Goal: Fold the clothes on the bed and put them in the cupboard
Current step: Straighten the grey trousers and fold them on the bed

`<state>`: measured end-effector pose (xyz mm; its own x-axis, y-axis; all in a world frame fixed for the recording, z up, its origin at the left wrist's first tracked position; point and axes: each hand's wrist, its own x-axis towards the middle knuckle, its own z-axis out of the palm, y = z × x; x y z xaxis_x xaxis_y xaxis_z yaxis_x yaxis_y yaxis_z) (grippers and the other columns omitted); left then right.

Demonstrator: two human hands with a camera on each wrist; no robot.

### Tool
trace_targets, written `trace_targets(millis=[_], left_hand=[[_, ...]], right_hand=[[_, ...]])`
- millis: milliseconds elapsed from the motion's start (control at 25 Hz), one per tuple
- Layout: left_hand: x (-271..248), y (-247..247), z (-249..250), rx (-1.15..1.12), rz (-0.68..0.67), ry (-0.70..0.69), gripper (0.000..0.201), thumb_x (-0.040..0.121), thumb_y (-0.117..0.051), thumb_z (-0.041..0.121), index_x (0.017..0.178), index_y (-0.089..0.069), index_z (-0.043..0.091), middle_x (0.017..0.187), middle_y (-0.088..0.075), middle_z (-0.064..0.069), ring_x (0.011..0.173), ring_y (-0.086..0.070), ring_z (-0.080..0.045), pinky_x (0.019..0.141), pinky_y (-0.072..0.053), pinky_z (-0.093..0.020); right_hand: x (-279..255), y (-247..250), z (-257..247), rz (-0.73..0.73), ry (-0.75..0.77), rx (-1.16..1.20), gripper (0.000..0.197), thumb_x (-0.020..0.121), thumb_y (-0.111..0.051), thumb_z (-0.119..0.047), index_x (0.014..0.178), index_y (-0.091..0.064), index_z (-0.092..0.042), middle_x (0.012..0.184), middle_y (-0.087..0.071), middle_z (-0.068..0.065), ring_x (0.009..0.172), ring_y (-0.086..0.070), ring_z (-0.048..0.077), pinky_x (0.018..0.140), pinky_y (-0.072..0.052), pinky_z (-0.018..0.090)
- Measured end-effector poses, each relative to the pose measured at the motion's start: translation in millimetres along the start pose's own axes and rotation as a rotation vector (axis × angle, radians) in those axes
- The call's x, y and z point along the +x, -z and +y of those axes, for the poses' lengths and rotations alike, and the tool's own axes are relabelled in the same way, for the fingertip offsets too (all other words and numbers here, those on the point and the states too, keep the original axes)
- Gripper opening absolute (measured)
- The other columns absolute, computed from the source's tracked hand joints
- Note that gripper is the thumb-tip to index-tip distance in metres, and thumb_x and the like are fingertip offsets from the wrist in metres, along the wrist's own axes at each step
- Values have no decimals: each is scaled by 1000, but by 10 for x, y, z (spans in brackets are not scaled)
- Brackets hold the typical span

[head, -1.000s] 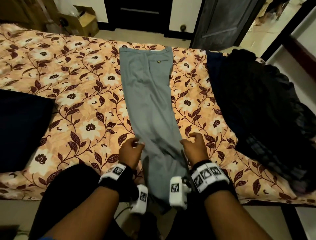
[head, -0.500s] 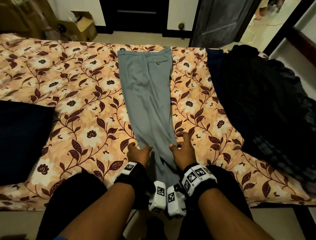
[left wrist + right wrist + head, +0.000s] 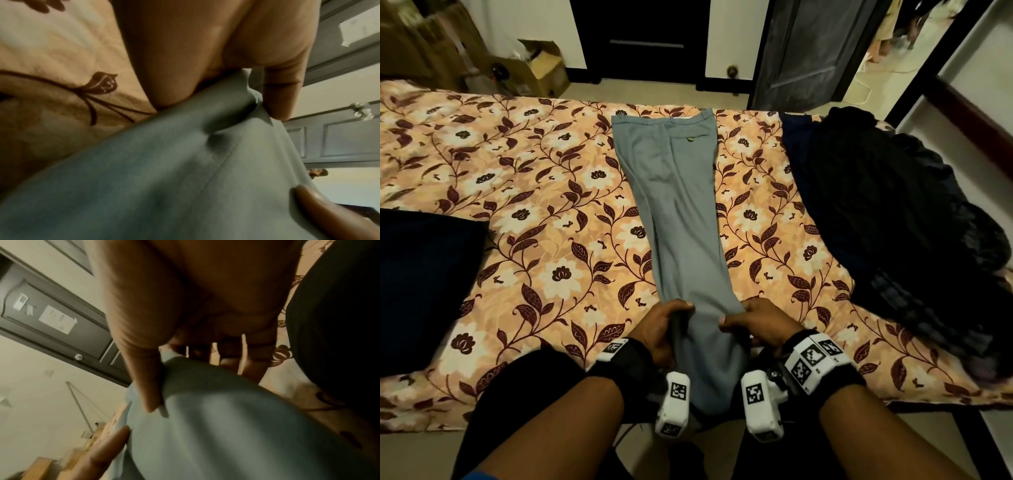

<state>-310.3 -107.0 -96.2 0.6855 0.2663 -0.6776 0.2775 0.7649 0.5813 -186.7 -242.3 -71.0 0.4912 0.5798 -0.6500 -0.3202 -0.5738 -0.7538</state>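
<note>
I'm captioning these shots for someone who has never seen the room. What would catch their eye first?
First, the long grey trousers laid flat down the middle of the orange floral bedsheet, waistband at the far edge. At the near edge the left hand and right hand each grip a side of the trouser legs. A heap of dark clothes covers the bed's right side.

The trousers' (image 3: 681, 219) hem ends hang hidden below the bed (image 3: 482, 164) edge.
</note>
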Motion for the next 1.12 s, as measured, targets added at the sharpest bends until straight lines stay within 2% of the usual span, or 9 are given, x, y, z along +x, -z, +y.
trace_targets(millis=[120,200,400,520,680,760,880,1040,1120], left_hand=[[-311,230,72,-21,57,-223,33,80,-63,11,113,-67,12,111,-72,-11,104,-66,-30,89,-51,-43],[-528,334,69,60,84,-243,43,84,-64,7,125,-58,21,114,-71,-5,109,-64,-30,85,-55,-44],[-845,358,82,68,88,-418,53,80,-65,10,125,-52,34,113,-72,-2,107,-68,-24,79,-57,-41],[-977,307,44,113,37,-259,53,78,-69,19,129,-54,28,124,-67,-4,109,-66,-26,84,-56,-46],[-1135,294,-7,188,60,-145,48,78,-69,28,115,-64,-3,109,-71,-15,101,-67,-30,94,-48,-41],[-1264,301,-17,251,15,-119,37,77,-70,25,103,-70,-1,105,-72,-16,103,-66,-35,95,-49,-42],[-1362,411,-61,227,-19,-208,25,78,-69,24,94,-71,5,99,-71,-15,92,-66,-32,76,-56,-35],[-1530,449,-109,320,-109,-196,33,60,-87,36,79,-76,12,85,-73,-11,79,-69,-23,71,-53,-33],[-1559,477,-135,340,-77,-277,30,61,-88,35,68,-72,11,76,-68,-14,71,-62,-27,73,-46,-35]], right_hand=[[-184,-15,-16,-14,135,461,7,85,-63,-1,90,-67,0,85,-71,17,80,-68,29,69,-56,36],[-249,-45,13,-125,72,405,16,86,-62,-2,101,-66,1,99,-71,19,93,-67,32,80,-56,40],[-420,-78,-54,-220,62,349,18,86,-59,-2,103,-67,-1,102,-71,14,91,-70,24,74,-56,32],[-540,-103,-31,-220,84,263,22,86,-63,-14,102,-67,1,101,-72,16,94,-69,29,82,-55,39],[-666,-135,-1,-175,118,284,21,86,-63,-11,101,-66,3,95,-72,18,90,-69,31,83,-54,40],[-755,-138,23,-225,119,186,17,83,-66,-13,96,-68,-2,93,-73,14,91,-69,26,85,-52,39],[-824,-142,60,-228,88,218,52,72,-76,-34,112,-64,-4,112,-68,14,104,-65,27,92,-51,42],[-1000,-193,22,-253,193,100,31,86,-61,-18,114,-62,-4,103,-71,11,94,-69,21,73,-56,28],[-1059,-207,0,-248,251,139,38,82,-63,-15,118,-59,-2,108,-70,13,100,-67,24,80,-57,29]])
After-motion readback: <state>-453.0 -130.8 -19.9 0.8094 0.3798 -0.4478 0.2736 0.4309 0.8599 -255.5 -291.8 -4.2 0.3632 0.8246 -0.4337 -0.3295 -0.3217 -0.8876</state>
